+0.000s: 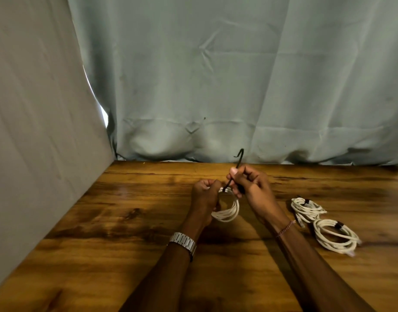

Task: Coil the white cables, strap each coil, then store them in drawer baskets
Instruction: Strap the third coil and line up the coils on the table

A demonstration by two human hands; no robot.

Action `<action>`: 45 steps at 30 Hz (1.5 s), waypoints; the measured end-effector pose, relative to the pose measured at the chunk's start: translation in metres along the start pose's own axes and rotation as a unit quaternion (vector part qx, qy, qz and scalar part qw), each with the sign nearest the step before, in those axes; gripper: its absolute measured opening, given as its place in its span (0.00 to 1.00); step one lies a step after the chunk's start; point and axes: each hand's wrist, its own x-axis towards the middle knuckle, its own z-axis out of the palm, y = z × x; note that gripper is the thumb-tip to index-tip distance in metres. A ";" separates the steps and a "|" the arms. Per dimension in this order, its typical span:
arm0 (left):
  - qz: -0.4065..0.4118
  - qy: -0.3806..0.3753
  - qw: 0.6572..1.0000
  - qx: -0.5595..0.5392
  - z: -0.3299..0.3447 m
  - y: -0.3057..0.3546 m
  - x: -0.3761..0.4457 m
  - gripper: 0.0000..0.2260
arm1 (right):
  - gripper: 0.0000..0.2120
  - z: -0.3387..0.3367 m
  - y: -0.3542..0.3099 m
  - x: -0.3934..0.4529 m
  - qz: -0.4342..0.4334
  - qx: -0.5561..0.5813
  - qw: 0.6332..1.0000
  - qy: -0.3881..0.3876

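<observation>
cable coils: 3 | strapped coils (306, 207): 2 | held coil (227, 210): 1

Table (126, 221) seen as glossy wood veneer; curtain (216, 75) as matt creased cloth; watch band (183, 240) as polished metal.

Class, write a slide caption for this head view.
Left hand holds a white coil while right hand pulls its black strap.

Hands (205, 194) on strapped coil (227, 210)
</observation>
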 end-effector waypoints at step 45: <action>0.092 0.067 0.985 0.128 0.015 -0.007 -0.007 0.15 | 0.09 -0.004 0.004 0.003 0.015 -0.015 0.989 0.148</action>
